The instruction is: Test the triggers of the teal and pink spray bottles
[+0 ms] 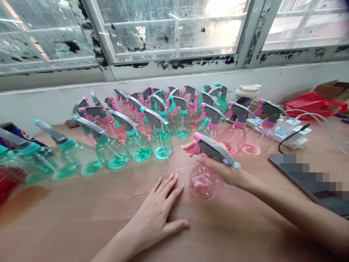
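Observation:
My right hand [220, 168] is wrapped round the neck of a pink spray bottle [205, 185] with a grey and pink trigger head. The round, see-through body of this bottle shows below my fingers, at or just above the table. My left hand [160, 207] lies flat on the wooden table [81, 225], fingers spread, holding nothing. Beyond both hands stand several more spray bottles; a green one [161, 145] is nearest my left fingertips. Another pink bottle [234, 138] stands behind my right hand.
Rows of green and pink bottles reach back to the windowed wall. At the right lie a dark tablet or phone [297, 178], a white power strip [291, 133] with cables, and a red plastic bag [313, 105]. A lidded cup [248, 92] stands behind. A blue can [19, 133] is far left.

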Demonstrator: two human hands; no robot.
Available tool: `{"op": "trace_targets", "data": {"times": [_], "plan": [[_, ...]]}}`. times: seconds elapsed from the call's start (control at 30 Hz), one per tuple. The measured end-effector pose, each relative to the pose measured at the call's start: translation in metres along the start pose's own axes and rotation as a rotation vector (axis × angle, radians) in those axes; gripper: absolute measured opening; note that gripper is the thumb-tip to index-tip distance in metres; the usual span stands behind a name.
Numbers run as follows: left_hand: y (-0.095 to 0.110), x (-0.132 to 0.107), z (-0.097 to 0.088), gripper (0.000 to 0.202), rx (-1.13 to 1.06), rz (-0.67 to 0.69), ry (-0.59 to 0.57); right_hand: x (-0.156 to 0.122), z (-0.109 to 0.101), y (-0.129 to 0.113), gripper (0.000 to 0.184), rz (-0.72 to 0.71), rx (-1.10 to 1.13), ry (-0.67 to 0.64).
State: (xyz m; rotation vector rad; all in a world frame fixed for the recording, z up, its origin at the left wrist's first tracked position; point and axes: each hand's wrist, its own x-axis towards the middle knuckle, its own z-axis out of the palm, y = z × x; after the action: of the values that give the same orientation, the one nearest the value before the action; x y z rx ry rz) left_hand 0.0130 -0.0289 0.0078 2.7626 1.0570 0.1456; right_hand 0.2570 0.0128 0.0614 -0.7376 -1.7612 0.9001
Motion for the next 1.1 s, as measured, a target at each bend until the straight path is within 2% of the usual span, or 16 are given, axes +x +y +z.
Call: {"op": "trace_targets", "data": {"times": [0.27,0.5,0.77,0.93,1.1], "plan": [[0.0001,0.0,0.0001,0.079,-0.019,0.006,0.013,0.0007,0.0001,-0.0011,0.038,-0.018,-0.027,0.002],[0.0,0.0,0.0,0.079,0.005,0.003,0.0,0.0004,0.0006,0.0012,0.014,-0.049,-0.101,0.031],[0.001,0.0003,-0.0018,0.079,0.003,0.003,-0.006,0.0033,-0.0005,-0.0007,0.025,-0.051,-0.12,0.027],[-0.0002,-0.0002,-0.0004,0.079,0.016,0.007,-0.004,0.0025,0.0015,-0.0037,0.015,0.0,-0.075,0.017],[-0.0017,-0.0013,0.0016,0.078,0.02,0.009,0.006,0.0006,0.0015,-0.0029,0.025,0.023,-0.063,0.008]]}}
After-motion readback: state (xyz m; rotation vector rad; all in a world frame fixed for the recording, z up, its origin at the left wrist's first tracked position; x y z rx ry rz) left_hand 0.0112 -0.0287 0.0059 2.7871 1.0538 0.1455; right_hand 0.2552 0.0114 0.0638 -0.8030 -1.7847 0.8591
